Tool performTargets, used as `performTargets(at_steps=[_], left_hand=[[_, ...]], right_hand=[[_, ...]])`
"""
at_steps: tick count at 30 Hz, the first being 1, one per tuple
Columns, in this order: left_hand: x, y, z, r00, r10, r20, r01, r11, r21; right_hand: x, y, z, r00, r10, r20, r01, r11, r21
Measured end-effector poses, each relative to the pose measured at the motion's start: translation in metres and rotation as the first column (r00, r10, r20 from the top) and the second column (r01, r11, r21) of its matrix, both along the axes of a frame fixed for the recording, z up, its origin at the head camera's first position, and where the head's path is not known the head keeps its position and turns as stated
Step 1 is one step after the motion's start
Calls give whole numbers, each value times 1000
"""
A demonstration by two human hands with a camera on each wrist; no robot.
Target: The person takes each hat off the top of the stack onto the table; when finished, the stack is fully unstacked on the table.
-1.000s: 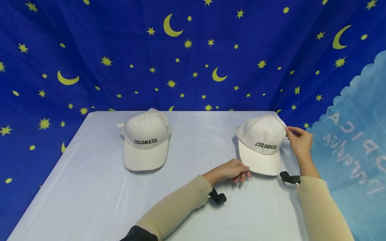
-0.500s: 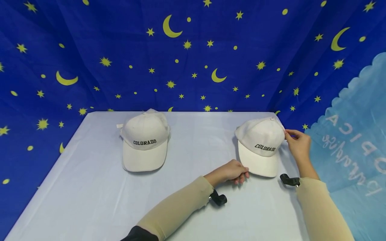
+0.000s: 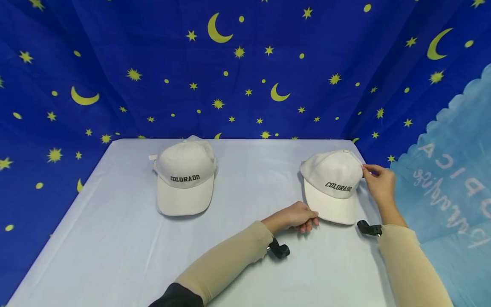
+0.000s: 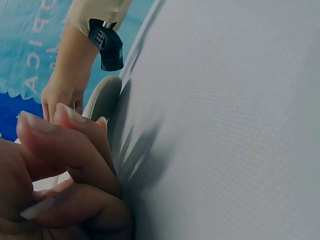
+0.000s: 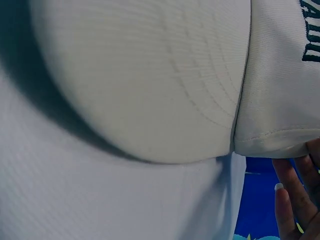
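Observation:
A white baseball cap (image 3: 331, 170) with COLORADO lettering sits on the right of the table, its brim facing the front. My left hand (image 3: 297, 216) pinches the brim's front left corner between thumb and fingers. In the left wrist view, the curled fingers (image 4: 75, 155) of that hand cover most of the cap. On the other side, my right hand (image 3: 380, 185) pinches the cap's right lower edge near the back. The right wrist view shows the stitched brim (image 5: 145, 80) up close, with the right hand's fingers (image 5: 290, 192) at the crown's edge.
A second white COLORADO cap (image 3: 186, 164) stands on the left of the white-covered table (image 3: 115, 238), brim forward. A blue curtain (image 3: 165, 55) with moons and stars hangs behind. Light blue cloth (image 3: 460, 179) hangs close to the right arm.
The right cap's crown has come slightly down and toward the front, the right hand moving a little with it. The left hand keeps its pinch on the brim. The head view shifts slightly.

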State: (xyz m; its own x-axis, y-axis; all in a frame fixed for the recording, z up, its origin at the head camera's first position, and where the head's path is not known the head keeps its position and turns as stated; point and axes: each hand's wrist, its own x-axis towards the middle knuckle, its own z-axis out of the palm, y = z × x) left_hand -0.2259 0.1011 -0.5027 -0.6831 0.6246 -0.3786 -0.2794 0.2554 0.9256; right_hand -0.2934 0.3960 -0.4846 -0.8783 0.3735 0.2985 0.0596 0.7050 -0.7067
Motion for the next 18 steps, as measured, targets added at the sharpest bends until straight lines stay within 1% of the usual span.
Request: performTargets(at_steps=[5,12,18], left_hand=[[-2,4,1,1000,-9,9,10,999,-46],[-6,7,5,999,-53,11,54,993,-103],[-9,8,4,998,-69,10,69,989,-129]], right_hand=[[-1,4,0,1000,12,-3,-12,1000,0],[-3,9,1,1000,19,0,-19,1000,-21],[-4,10,-1,1000,27,13,-26,999,-18]])
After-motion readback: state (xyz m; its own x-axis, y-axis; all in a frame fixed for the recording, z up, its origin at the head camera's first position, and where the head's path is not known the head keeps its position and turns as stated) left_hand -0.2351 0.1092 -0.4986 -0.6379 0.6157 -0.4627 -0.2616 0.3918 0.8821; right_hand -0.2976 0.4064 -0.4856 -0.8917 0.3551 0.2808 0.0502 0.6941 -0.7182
